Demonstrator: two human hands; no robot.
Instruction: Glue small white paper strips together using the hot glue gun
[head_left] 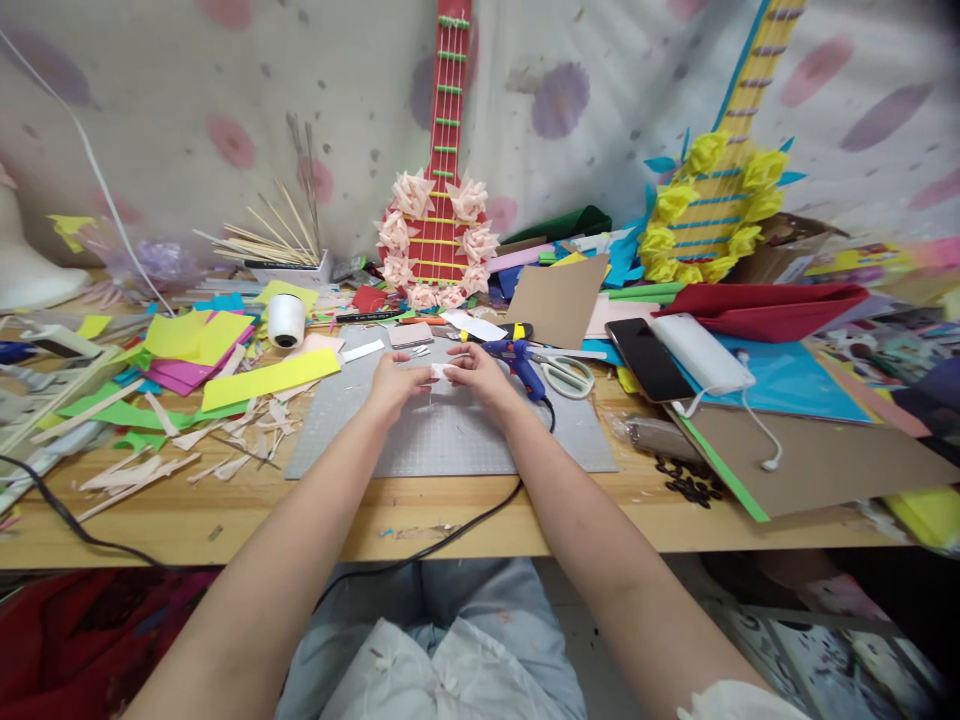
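While left hand (394, 384) and right hand (482, 377) pinch it, a white piece (440, 371) lies between them

I have the left arm (289, 530) and right arm (600, 530) stretched toward the far side, slanting inward; left hand (395, 385) and right hand (484, 378) nearly meet, each curled into a pinch.

Pale wooden surface (187, 525): cluttered @ back & both sides; wood shows along front edge.
Grey gridded rect. cutting mat (450, 440): flat, ctr.
Narrow cream offcuts (131, 487): loose, L of mat.
Flat green paper scraps (127, 410): behind offcuts.
White cylindrical spool (286, 325): upright, back L.
Small black pieces (686, 485): loose pile, R of mat.
Flat brown cardboard sheet (847, 460): far R, nr black pcs.
Thin black cable (457, 535): across front, btwn mat & edge.
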